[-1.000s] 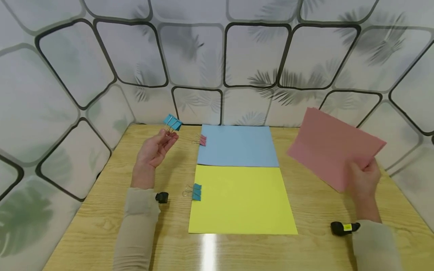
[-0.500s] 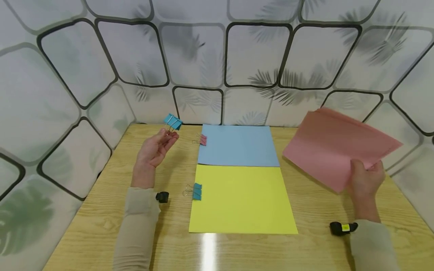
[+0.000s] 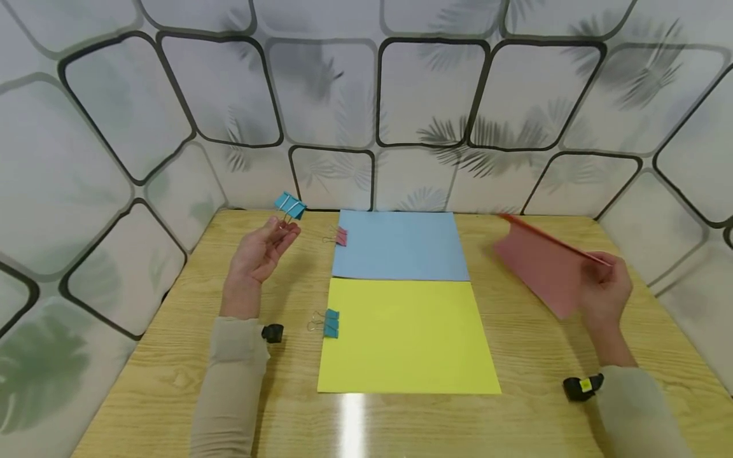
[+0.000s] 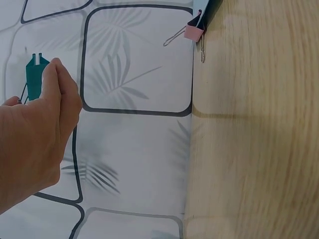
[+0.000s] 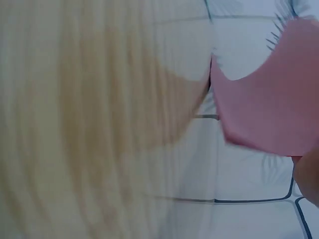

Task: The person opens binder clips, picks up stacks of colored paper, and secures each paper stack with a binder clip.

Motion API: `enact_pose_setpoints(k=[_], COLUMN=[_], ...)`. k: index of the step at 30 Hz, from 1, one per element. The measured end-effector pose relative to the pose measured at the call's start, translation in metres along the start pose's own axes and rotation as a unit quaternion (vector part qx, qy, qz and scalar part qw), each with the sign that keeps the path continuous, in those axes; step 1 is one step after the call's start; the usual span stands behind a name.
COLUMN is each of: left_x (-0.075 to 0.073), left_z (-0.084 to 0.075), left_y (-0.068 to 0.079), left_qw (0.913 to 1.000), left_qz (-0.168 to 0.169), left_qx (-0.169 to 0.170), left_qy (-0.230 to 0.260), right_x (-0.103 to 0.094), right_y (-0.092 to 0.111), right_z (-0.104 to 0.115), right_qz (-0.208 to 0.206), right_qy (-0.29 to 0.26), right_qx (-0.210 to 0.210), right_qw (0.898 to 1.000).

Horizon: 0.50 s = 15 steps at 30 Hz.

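My left hand [image 3: 256, 256] pinches a blue binder clip [image 3: 290, 206] by its wire handles, raised above the table's back left. In the left wrist view the clip [image 4: 35, 77] looks teal, partly hidden by the fingers. On the right, my right hand [image 3: 608, 294] grips pink paper [image 3: 541, 264] by its near edge. The paper is tilted and bent, its far part blurred; how many sheets there are I cannot tell. In the right wrist view the pink paper [image 5: 271, 109] curves, with only a bit of the hand [image 5: 308, 174] showing.
Blue paper [image 3: 403, 245] lies at the table's back, a pink binder clip [image 3: 342, 236] on its left edge. In front lies yellow paper [image 3: 409, 337], with a blue binder clip [image 3: 331, 324] on its left edge. A patterned wall [image 3: 418, 178] borders the wooden table [image 3: 424, 426].
My right hand has swung the pink paper from a broad, face-on pose to a steeper tilt, shifting slightly left. The left hand and its binder clip have stayed practically still.
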State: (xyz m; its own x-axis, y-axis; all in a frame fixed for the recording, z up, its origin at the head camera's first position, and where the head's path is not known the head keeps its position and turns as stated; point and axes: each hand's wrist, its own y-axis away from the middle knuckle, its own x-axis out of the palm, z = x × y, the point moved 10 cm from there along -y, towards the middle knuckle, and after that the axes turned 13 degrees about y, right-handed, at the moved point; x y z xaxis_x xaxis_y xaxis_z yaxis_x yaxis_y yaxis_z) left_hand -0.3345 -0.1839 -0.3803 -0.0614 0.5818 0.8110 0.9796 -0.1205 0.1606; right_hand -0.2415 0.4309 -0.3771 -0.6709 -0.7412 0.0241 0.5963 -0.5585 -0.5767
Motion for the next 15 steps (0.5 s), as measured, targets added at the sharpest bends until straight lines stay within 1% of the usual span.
enact_pose_setpoints(k=[1, 2, 3, 4, 5, 6, 8, 9, 11, 13, 15], left_x=[0.0, 0.0, 0.0, 0.0, 0.0, 0.001, 0.001, 0.002, 0.003, 0.004, 0.004], left_z=[-0.001, -0.002, -0.002, -0.003, -0.003, -0.003, -0.002, -0.002, -0.001, 0.0, 0.001], left_y=[0.001, 0.001, 0.002, 0.002, 0.002, 0.002, 0.002, 0.002, 0.001, 0.001, 0.0], left_qw=[1.0, 1.0, 1.0, 1.0, 1.0, 0.9999, 0.9999, 0.9999, 0.9999, 0.9999, 0.9998], left_qz=[0.001, 0.001, 0.002, 0.003, 0.004, 0.005, 0.007, 0.008, 0.009, 0.011, 0.009], left_qx=[0.002, 0.004, 0.005, 0.007, 0.008, 0.009, 0.008, 0.008, 0.009, 0.009, 0.009], left_qy=[-0.001, -0.002, -0.001, -0.003, -0.004, -0.003, -0.002, -0.002, -0.004, -0.01, -0.018], right_x=[0.002, 0.003, 0.0, -0.001, -0.004, -0.006, -0.012, -0.015, -0.017, -0.016, -0.008], right_y=[0.0, 0.001, 0.001, 0.0, -0.002, -0.004, -0.007, -0.009, -0.013, -0.025, -0.037], right_z=[0.001, 0.0, 0.004, 0.003, 0.001, -0.002, -0.011, -0.014, -0.018, -0.009, 0.006], right_qz=[0.008, 0.013, 0.004, 0.001, 0.003, 0.008, 0.031, 0.05, 0.098, 0.14, 0.202], right_qy=[0.009, 0.023, 0.115, 0.164, 0.211, 0.242, 0.287, 0.305, 0.337, 0.376, 0.403], right_qx=[-0.004, 0.001, -0.015, -0.004, 0.025, 0.06, 0.128, 0.157, 0.197, 0.183, 0.165], right_qw=[1.0, 1.0, 0.993, 0.986, 0.977, 0.968, 0.949, 0.938, 0.915, 0.898, 0.877])
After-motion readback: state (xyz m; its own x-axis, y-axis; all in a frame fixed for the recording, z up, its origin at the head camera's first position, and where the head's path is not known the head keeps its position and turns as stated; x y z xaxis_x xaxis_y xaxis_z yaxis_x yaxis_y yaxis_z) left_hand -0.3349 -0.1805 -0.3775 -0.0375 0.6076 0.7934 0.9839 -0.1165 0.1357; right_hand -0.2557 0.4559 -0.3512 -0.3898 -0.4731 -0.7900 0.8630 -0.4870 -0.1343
